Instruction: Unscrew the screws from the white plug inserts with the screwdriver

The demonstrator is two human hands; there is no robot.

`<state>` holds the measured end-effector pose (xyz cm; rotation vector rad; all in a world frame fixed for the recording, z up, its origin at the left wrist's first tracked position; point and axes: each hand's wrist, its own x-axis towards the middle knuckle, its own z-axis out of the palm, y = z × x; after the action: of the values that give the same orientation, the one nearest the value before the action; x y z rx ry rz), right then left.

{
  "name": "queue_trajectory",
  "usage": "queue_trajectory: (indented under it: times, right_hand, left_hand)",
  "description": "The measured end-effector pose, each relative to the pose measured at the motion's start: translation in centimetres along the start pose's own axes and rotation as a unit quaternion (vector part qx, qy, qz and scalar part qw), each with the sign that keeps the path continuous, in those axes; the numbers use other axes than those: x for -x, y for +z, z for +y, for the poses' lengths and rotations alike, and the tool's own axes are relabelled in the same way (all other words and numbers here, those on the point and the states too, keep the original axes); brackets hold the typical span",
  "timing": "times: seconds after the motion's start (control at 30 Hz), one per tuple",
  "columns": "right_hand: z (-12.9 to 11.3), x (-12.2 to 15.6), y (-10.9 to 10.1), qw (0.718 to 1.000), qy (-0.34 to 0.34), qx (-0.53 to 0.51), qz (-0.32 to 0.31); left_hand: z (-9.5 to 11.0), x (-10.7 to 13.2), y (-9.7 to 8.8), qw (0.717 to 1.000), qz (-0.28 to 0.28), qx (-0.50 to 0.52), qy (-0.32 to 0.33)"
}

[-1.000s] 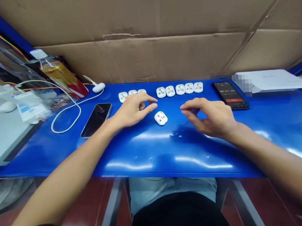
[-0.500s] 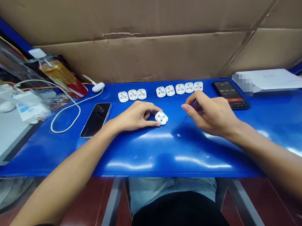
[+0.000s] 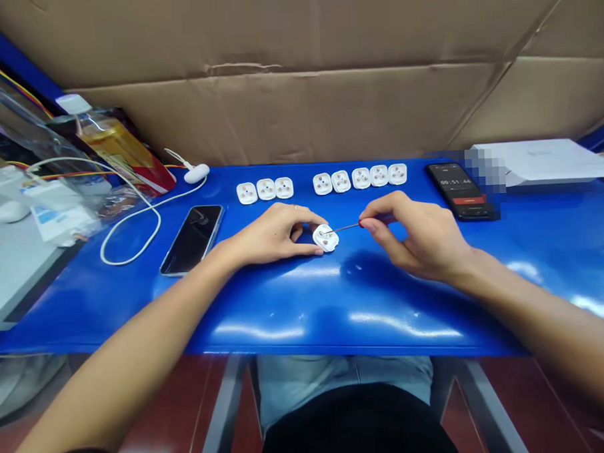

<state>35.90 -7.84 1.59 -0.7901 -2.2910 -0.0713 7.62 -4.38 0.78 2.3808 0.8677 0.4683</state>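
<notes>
- White three-hole plastic plug piece (image 3: 326, 238): its edge is partly hidden by the left hand (image 3: 272, 234)
- Thin metal-shafted screwdriver (image 3: 345, 228): its handle is hidden inside the right hand (image 3: 413, 237)
- Square pixelated blur (image 3: 484, 174): it covers part of the far right edge of the blue table (image 3: 285, 307)

Left forearm: long, slim and bare (image 3: 136, 327)
Left hand: slender (image 3: 272, 234), with a thin ring (image 3: 295, 206) on one finger
Right forearm: bare as well (image 3: 535, 303)
Right hand: slender, long-fingered (image 3: 417, 238)
Lap: pale blue denim trousers (image 3: 309, 386)
Front: black garment (image 3: 355, 428), its cut hidden by the frame edge
</notes>
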Motion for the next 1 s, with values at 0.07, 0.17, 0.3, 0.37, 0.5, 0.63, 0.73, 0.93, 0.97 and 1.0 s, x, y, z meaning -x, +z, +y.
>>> queue_trajectory:
  times: [0.07,0.17,0.3,0.37,0.5,0.63,0.73,0.93,0.97,1.0]
  right_hand:
    - [0.0,0.0,0.0,1.000,-0.005,0.004,-0.001]
    - [0.0,0.1,0.1,1.000,-0.007,0.005,-0.003]
    - [0.1,0.1,0.1,1.000,-0.009,0.001,-0.017]
    - [0.0,0.0,0.0,1.000,-0.014,0.000,-0.020]
    - [-0.4,-0.4,-0.3,0.999,-0.025,-0.015,-0.019]
    - [-0.6,-0.4,-0.6,1.000,-0.008,-0.021,-0.021]
    - [-0.6,-0.3,-0.6,1.000,0.016,0.005,-0.016]
    - [-0.6,-0.5,-0.9,0.998,0.037,-0.027,-0.033]
    - [-0.6,-0.7,-1.0,0.998,0.034,-0.039,-0.037]
    - [-0.6,-0.8,-1.1,0.997,0.034,-0.050,-0.042]
  left_hand:
    - [0.0,0.0,0.0,1.000,0.000,0.000,0.000]
    - [0.0,0.0,0.0,1.000,0.000,-0.001,0.000]
    - [0.2,0.0,0.0,1.000,0.001,-0.007,0.000]
    - [0.3,0.0,0.1,1.000,0.005,-0.011,0.000]
    - [0.4,-0.1,0.3,1.000,0.016,-0.013,0.002]
    - [0.4,0.0,0.6,0.999,0.020,-0.006,0.024]
    - [0.4,0.0,0.6,0.999,0.024,-0.006,0.027]
    - [0.8,-0.1,0.5,1.000,0.023,0.004,0.014]
    - [0.8,-0.1,0.5,1.000,0.022,0.006,0.015]
    - [0.7,-0.1,0.5,1.000,0.020,0.008,0.015]
